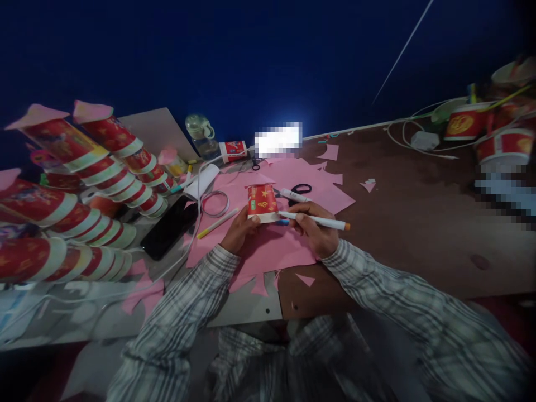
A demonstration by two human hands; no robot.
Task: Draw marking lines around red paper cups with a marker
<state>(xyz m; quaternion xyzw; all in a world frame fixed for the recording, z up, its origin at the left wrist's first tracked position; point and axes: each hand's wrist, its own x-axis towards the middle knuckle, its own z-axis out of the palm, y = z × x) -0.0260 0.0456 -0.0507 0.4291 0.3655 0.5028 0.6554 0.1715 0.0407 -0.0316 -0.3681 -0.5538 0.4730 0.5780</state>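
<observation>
My left hand (240,230) grips a red paper cup (262,201) with gold star patterns and a pale rim at its lower end. Between the fingers of my right hand (317,228) is a white marker (329,222) with an orange end. The marker's other end points at the cup's right side; whether it touches I cannot tell. Pink paper sheets (288,250) lie under both hands. Just beyond my right hand are another white marker (295,195) and black-handled scissors (301,188). A yellow-tipped marker (218,223) lies left of my left hand.
Stacks of red cups (104,173) with pink tops crowd the left side. Near them lie a black phone (170,228), a cable and a ring of wire (215,204). A glass jar (203,135) stands at the back. Cups (467,121) and a white charger (424,140) are at right.
</observation>
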